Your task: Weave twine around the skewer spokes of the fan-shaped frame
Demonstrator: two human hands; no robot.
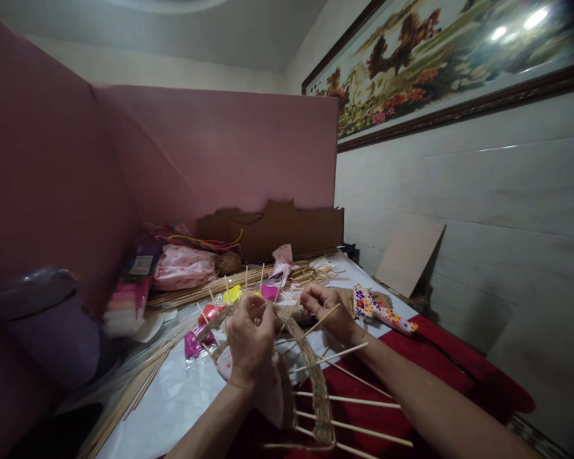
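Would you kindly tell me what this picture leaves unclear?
Head view:
Woven twine frame: partly hidden behind the left hand.
Lowest stick: end cut off by the bottom edge.
Whether the right hand pinches twine: too small and dim.
Package label: print too small, blurred.

I can read no words, numbers or brands here. The pale, label-like patch (141, 264) on the packet (132, 281) to my left is too blurred to make out, and so are the tiny dark marks (315, 84) near the left edge of the painting (411, 64).
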